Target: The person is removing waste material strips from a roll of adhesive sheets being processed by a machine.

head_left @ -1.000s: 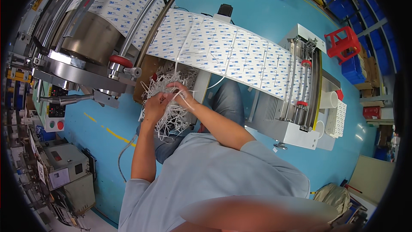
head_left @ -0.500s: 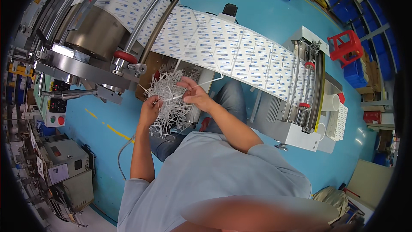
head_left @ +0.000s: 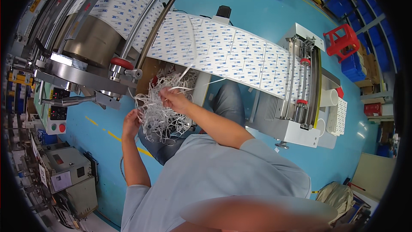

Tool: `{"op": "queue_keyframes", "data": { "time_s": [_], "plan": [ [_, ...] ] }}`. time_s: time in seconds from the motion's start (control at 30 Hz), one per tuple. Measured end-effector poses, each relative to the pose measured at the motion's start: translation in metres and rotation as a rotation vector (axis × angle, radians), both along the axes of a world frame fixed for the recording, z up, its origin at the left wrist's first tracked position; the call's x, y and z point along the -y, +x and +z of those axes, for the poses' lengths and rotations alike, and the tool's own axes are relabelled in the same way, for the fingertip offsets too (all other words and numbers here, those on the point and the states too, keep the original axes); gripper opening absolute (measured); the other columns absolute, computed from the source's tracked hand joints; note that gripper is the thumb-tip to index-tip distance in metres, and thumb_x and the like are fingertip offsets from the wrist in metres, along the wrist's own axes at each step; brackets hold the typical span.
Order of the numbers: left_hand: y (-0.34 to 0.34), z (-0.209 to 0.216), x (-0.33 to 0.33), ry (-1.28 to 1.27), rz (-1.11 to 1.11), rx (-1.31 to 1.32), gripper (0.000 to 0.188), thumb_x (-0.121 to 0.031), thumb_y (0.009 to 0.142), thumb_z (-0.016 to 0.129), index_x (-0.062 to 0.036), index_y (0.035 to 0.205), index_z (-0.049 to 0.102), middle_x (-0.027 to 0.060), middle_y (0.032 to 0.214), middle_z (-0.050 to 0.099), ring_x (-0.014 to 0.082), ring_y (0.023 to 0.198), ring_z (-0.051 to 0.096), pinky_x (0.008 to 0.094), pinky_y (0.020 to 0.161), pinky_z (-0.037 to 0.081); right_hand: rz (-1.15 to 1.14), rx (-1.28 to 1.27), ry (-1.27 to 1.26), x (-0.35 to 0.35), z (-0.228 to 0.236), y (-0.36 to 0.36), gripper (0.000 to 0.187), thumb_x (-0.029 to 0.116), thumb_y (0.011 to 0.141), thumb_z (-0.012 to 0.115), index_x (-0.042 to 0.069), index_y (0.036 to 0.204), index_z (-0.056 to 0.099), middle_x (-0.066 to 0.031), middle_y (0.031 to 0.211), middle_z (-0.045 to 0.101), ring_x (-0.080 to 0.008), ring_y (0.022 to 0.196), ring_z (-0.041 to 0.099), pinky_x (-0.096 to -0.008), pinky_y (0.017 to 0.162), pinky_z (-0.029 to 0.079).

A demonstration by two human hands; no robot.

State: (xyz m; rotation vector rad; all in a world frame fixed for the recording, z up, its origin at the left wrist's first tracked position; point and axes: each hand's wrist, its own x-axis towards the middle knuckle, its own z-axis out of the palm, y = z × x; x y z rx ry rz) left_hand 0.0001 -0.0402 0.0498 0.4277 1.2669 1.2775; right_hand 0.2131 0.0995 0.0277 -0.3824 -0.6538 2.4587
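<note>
A tangled pile of thin white strips (head_left: 165,118) lies in front of me, above my lap. My right hand (head_left: 175,99) is on top of it, fingers closed round a white strip (head_left: 189,88) that trails off to the right. At the pile's left edge is my left hand (head_left: 131,122), its fingertips pinched together against the tangle; what they hold is too small to make out. Another white strip (head_left: 187,72) slants up from the pile to the wide white web with blue print (head_left: 231,45), which spans overhead between two machine parts.
On the left, a machine with a large metal roller (head_left: 92,41) and a red-collared bar (head_left: 122,63) stands close to my left arm. A second roller unit (head_left: 302,88) takes the web at right. A cardboard box (head_left: 150,68) sits behind the pile. Farther right is a red stool (head_left: 342,43).
Both hands have moved left and slightly toward me. My right fingers, spread before, have closed on a strip. The loose strips under the web have shifted, and the view has turned a little.
</note>
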Motion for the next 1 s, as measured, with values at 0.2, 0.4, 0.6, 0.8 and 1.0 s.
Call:
{"op": "queue_keyframes", "data": {
  "time_s": [0.2, 0.4, 0.6, 0.8, 1.0],
  "plan": [
    [-0.019, -0.041, -0.037, -0.099, 0.268, 0.069, 0.022, -0.016, 0.089, 0.048, -0.0063, 0.107, 0.057, -0.001, 0.085, 0.061, 0.0075, 0.065, 0.053, 0.0213, 0.056, 0.043, -0.099, 0.115, -0.12, 0.008, -0.041, -0.006, 0.017, 0.027, 0.085, 0.063, 0.01, 0.083, 0.059, 0.0024, 0.067, 0.054, -0.0059, 0.052, 0.047, -0.0201, 0.045, 0.036],
    [-0.031, -0.064, -0.031, -0.033, 0.442, 0.23, 0.049, -0.007, 0.083, 0.052, 0.0003, 0.129, 0.037, 0.0048, 0.093, 0.061, 0.0122, 0.066, 0.055, 0.0271, 0.063, 0.048, -0.268, 0.184, -0.244, -0.009, -0.036, 0.02, 0.025, 0.035, 0.086, 0.059, 0.011, 0.078, 0.057, 0.0042, 0.056, 0.048, -0.0069, 0.044, 0.045, -0.0202, 0.04, 0.038],
    [-0.035, -0.032, -0.023, -0.024, 0.458, 0.402, 0.016, -0.018, 0.087, 0.054, -0.006, 0.097, 0.058, 0.0033, 0.075, 0.061, 0.0157, 0.065, 0.058, 0.0286, 0.064, 0.049, -0.362, 0.169, -0.266, -0.026, -0.051, 0.038, 0.025, 0.034, 0.086, 0.06, 0.01, 0.078, 0.057, 0.0028, 0.056, 0.048, -0.0082, 0.042, 0.044, -0.022, 0.038, 0.036],
    [-0.038, -0.013, -0.011, 0.005, 0.614, 0.193, 0.021, -0.028, 0.088, 0.056, -0.0082, 0.094, 0.059, 0.0041, 0.082, 0.061, 0.0133, 0.071, 0.057, 0.0221, 0.06, 0.046, -0.392, 0.181, -0.255, -0.035, -0.055, 0.051, 0.025, 0.035, 0.086, 0.06, 0.011, 0.077, 0.056, 0.0035, 0.054, 0.047, -0.0089, 0.041, 0.043, -0.0227, 0.038, 0.036],
    [-0.029, -0.015, 0.004, 0.144, 0.698, -0.058, 0.026, -0.034, 0.089, 0.054, -0.008, 0.089, 0.058, 0.002, 0.078, 0.058, 0.012, 0.067, 0.053, 0.0223, 0.06, 0.043, -0.414, 0.228, -0.187, -0.033, -0.046, 0.055, 0.025, 0.034, 0.086, 0.06, 0.011, 0.078, 0.056, 0.0033, 0.056, 0.047, -0.0088, 0.042, 0.044, -0.0221, 0.04, 0.036]
  ]
}}
